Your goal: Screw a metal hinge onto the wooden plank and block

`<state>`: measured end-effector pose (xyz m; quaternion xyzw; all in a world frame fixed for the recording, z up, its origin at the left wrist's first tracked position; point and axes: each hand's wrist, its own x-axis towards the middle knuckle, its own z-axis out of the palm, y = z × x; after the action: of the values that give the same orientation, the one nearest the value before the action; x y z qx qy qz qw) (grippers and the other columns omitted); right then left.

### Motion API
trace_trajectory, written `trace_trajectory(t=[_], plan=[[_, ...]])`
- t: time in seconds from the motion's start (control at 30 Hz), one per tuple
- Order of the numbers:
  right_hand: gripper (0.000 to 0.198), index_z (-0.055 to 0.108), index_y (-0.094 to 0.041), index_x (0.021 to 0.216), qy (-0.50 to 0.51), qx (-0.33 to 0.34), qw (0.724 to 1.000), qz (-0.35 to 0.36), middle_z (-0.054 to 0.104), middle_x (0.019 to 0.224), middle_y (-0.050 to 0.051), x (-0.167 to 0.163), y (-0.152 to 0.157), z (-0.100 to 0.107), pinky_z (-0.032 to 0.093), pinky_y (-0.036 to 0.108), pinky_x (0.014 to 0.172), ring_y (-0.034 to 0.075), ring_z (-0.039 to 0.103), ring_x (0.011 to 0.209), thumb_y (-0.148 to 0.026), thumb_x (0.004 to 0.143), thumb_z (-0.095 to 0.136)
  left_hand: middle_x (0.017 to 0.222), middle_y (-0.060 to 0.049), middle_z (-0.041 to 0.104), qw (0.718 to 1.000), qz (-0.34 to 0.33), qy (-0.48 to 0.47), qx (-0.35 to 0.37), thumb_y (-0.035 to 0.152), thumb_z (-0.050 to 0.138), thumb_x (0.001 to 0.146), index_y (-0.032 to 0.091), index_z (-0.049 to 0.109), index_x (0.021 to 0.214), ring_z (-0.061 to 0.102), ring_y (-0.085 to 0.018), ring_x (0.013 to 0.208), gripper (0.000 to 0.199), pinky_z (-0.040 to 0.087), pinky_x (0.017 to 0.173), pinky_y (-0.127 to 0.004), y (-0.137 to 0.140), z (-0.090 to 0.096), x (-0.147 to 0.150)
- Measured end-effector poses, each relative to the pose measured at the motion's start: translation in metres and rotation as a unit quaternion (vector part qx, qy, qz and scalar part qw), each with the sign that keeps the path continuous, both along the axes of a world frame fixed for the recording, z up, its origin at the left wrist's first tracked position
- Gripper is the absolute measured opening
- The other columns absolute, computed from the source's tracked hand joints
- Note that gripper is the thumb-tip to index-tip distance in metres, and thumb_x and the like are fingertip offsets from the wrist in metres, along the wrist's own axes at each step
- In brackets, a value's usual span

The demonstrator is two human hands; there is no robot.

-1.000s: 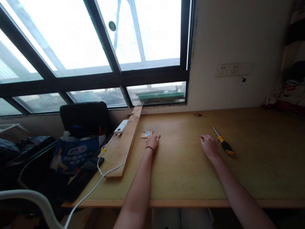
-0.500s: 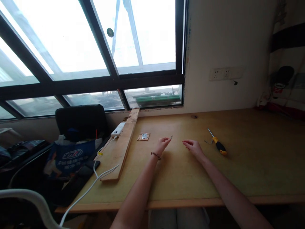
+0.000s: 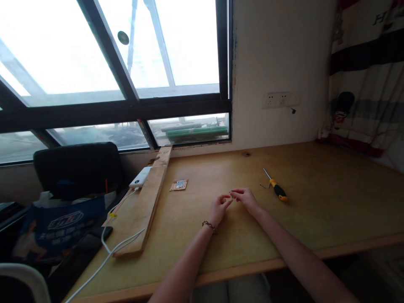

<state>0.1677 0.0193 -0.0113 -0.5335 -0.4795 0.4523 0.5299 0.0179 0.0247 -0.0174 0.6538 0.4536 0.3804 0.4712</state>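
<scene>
Left hand [image 3: 219,209]: held above the counter [image 3: 322,210], thumb and forefinger closed on a small piece [image 3: 232,196]; a braided bracelet [image 3: 209,227] circles the wrist.
Right hand [image 3: 248,200]: meets the left from the other side, its fingers drawn together at the small piece — whether they grip it or only touch it, I cannot tell.
Small piece: between the fingertips of the two hands, mostly hidden; too small to make out its exact shape.
Screwdriver [image 3: 279,191]: to the right of the right hand, lying on the counter, black-and-yellow handle towards the near right, shaft pointing away to the left.
Bent metal rod [image 3: 264,186]: just beside the screwdriver, on its left.
Small wooden board [image 3: 174,185]: flat on the counter, left of the hands and well apart from them, a shiny metal plate [image 3: 180,184] on top.
Long plank [image 3: 147,206]: along the counter's left side, running towards the window [image 3: 176,97].
White box [image 3: 140,177]: beside the plank's far part, a white cable [image 3: 104,248] plugged into its near end.
Beyond the left edge: a dark chair [image 3: 78,166] — with a blue printed bag [image 3: 67,227] in front of it.
</scene>
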Motion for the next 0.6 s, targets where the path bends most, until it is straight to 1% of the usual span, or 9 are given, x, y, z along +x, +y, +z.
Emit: trace_trajectory(t=[0.03,0.07,0.1,0.13,0.2,0.23,0.3,0.37,0.6], plan=[[0.029,0.07,-0.013,0.077,-0.07,0.011,0.997,-0.033,0.068,0.068,0.007,0.01,0.003,0.0,0.041,0.026,0.055,0.015,0.057,0.059,-0.038,0.062,0.065,0.046,0.008,0.034,1.0,0.004,0.013,0.007,0.044,0.058,0.068,0.012,0.062,0.088,0.031,-0.007,0.044,0.038,0.023,0.046,-0.022,0.0,-0.001,0.0],[0.026,0.07,-0.014,0.078,-0.145,0.021,0.986,-0.078,0.068,0.07,0.008,0.022,0.006,0.0,0.042,0.027,0.058,0.017,0.059,0.062,-0.036,0.066,0.063,0.046,0.008,0.033,1.0,0.01,0.024,0.014,0.043,0.058,0.068,0.012,0.062,0.09,0.031,-0.007,0.044,0.038,0.023,0.047,-0.022,-0.001,-0.001,0.0],[0.023,0.07,-0.014,0.079,-0.224,0.027,0.967,-0.12,0.069,0.075,0.009,0.034,0.009,0.0,0.042,0.028,0.062,0.018,0.06,0.068,-0.032,0.069,0.06,0.047,0.008,0.033,0.999,0.014,0.033,0.021,0.043,0.058,0.068,0.012,0.062,0.091,0.031,-0.007,0.045,0.038,0.023,0.047,-0.022,-0.002,-0.001,0.0],[0.02,0.07,-0.015,0.079,-0.3,0.015,0.941,-0.155,0.069,0.078,0.01,0.046,0.011,0.0,0.042,0.028,0.065,0.019,0.061,0.073,-0.029,0.072,0.057,0.047,0.008,0.032,0.999,0.016,0.04,0.026,0.043,0.057,0.069,0.012,0.061,0.091,0.032,-0.008,0.045,0.038,0.024,0.048,-0.022,-0.002,-0.001,0.0],[0.019,0.07,-0.016,0.08,-0.412,-0.034,0.888,-0.199,0.069,0.082,0.011,0.068,0.013,0.0,0.042,0.027,0.067,0.02,0.062,0.078,-0.025,0.075,0.054,0.047,0.008,0.033,0.998,0.017,0.053,0.033,0.043,0.055,0.071,0.013,0.061,0.09,0.032,-0.008,0.045,0.037,0.024,0.048,-0.022,-0.004,-0.002,-0.001],[0.019,0.07,-0.016,0.08,-0.448,-0.062,0.867,-0.21,0.069,0.082,0.011,0.075,0.014,-0.001,0.041,0.027,0.066,0.02,0.062,0.079,-0.024,0.075,0.053,0.047,0.008,0.033,0.998,0.017,0.058,0.035,0.043,0.054,0.071,0.013,0.061,0.09,0.033,-0.008,0.046,0.037,0.025,0.049,-0.022,-0.004,-0.002,0.0],[0.02,0.07,-0.016,0.082,-0.492,-0.1,0.837,-0.217,0.069,0.082,0.011,0.085,0.015,-0.004,0.041,0.025,0.065,0.02,0.062,0.08,-0.025,0.076,0.053,0.048,0.007,0.035,0.997,0.014,0.067,0.034,0.042,0.054,0.071,0.013,0.061,0.091,0.034,-0.009,0.046,0.036,0.026,0.05,-0.023,-0.005,-0.002,0.0],[0.02,0.069,-0.016,0.084,-0.519,-0.106,0.819,-0.218,0.069,0.082,0.011,0.088,0.017,-0.008,0.041,0.024,0.065,0.019,0.062,0.08,-0.025,0.077,0.052,0.049,0.007,0.037,0.996,0.013,0.076,0.032,0.04,0.054,0.072,0.012,0.061,0.091,0.035,-0.009,0.047,0.034,0.026,0.05,-0.022,-0.005,-0.002,0.0],[0.021,0.068,-0.013,0.085,-0.566,-0.084,0.788,-0.229,0.066,0.086,0.012,0.092,0.021,-0.015,0.039,0.024,0.069,0.018,0.06,0.082,-0.027,0.079,0.054,0.051,0.006,0.039,0.994,0.014,0.096,0.043,0.039,0.054,0.073,0.012,0.06,0.091,0.037,-0.009,0.049,0.033,0.027,0.05,-0.022,-0.004,-0.005,-0.002]])
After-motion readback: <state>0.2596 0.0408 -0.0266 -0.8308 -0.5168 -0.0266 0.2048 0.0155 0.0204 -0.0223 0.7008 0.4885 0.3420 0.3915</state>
